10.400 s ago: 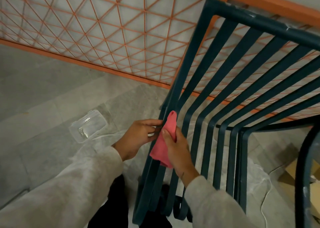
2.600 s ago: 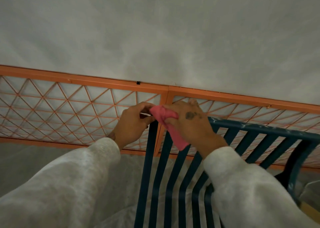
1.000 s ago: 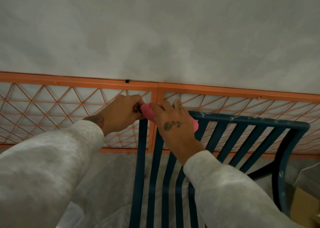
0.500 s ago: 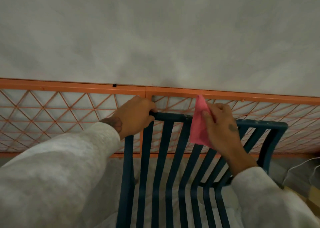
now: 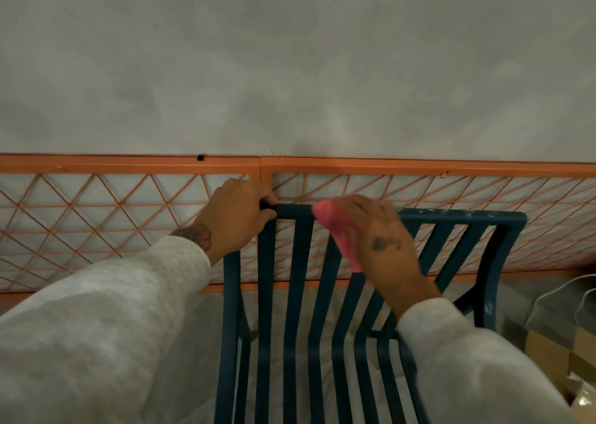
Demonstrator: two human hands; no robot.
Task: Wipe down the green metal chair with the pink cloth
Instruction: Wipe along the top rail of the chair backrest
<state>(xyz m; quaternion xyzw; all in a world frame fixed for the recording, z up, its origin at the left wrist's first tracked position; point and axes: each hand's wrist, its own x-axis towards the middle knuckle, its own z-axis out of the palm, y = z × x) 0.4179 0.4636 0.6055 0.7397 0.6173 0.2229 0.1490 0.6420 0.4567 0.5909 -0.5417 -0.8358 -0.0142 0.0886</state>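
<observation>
The dark green metal chair [image 5: 458, 215] stands in front of me, its slatted back and seat filling the lower middle. My left hand [image 5: 235, 217] grips the top rail at its left corner. My right hand [image 5: 380, 239] presses the pink cloth [image 5: 335, 227] over the top rail just right of the left hand; the cloth hangs down along a slat. Paint flecks show on the rail's right part.
An orange lattice fence [image 5: 96, 217] runs behind the chair against a grey wall [image 5: 290, 68]. Cardboard boxes [image 5: 548, 352] and white cables [image 5: 558, 291] lie at the lower right. Grey floor shows between the slats.
My right hand has moved left along the top rail and wrapped the cloth over it, where before the cloth was held up loosely. My left hand keeps its hold on the corner.
</observation>
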